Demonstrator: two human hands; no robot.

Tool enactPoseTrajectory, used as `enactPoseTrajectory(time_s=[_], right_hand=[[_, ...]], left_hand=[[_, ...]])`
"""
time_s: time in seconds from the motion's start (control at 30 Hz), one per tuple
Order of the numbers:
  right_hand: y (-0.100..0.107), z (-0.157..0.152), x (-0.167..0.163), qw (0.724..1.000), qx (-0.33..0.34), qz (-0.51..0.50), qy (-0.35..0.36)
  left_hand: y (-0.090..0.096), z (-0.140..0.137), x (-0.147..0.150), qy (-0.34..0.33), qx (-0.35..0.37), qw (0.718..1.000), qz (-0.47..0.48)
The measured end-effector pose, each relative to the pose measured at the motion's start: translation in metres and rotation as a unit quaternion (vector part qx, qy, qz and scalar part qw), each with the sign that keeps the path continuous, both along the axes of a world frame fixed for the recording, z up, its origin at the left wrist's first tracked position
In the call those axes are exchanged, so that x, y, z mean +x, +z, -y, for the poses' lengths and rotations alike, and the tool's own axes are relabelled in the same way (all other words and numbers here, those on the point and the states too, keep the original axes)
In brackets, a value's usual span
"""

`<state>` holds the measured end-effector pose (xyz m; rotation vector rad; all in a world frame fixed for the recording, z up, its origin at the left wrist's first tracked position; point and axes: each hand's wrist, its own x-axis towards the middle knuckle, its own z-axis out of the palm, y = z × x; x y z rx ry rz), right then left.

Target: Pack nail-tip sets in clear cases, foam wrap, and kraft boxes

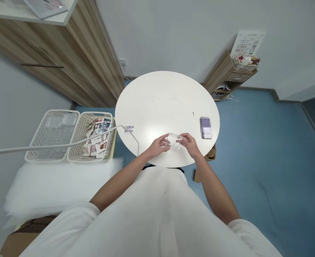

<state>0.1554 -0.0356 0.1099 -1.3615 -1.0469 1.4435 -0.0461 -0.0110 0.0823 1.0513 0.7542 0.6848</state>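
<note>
Between my two hands is a small clear plastic box [174,143], held just above the near part of the white oval table [159,96]. My left hand [159,146] grips its left side, with the thumb below and the fingers above. The fingers of my right hand [188,143] close on its upper right edge. Light glints off the see-through walls, and I cannot make out anything inside. To the left on the tabletop lies a small sheet of round stickers or nails [129,129], too small to name surely.
A blurred purple and white item [206,127] lies at the table's right. Left of the table stand a basket of clear boxes [48,144] and a basket of printed cards [78,142], beside white wrapping sheets [66,182]. A thin white bent arm [101,134] crosses above them.
</note>
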Motion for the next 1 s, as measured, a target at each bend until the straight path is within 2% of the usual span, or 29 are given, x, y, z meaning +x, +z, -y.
enactPoseTrajectory(time_s=[0.17,0.3,0.5,0.6,0.8,1.0], right_hand=[[-0.014,-0.002,0.001,0.999,-0.042,0.005,0.005],[-0.025,-0.003,-0.004,0.997,-0.078,0.022,-0.005],[-0.051,-0.005,-0.003,0.979,-0.102,0.175,0.023],[-0.067,-0.005,-0.005,0.970,-0.118,0.209,0.036],[-0.085,-0.004,-0.006,0.961,-0.081,0.252,0.083],[-0.097,-0.005,0.000,0.958,-0.076,0.265,0.077]], left_hand=[[-0.013,0.014,0.002,0.016,-0.047,0.998,-0.037],[-0.024,0.026,0.001,0.066,-0.036,0.994,-0.082],[-0.042,0.033,0.001,0.091,-0.016,0.983,-0.162],[-0.056,0.036,0.008,0.118,-0.028,0.974,-0.190],[-0.080,0.041,0.027,0.154,-0.040,0.952,-0.263],[-0.083,0.041,0.039,0.159,0.019,0.929,-0.333]])
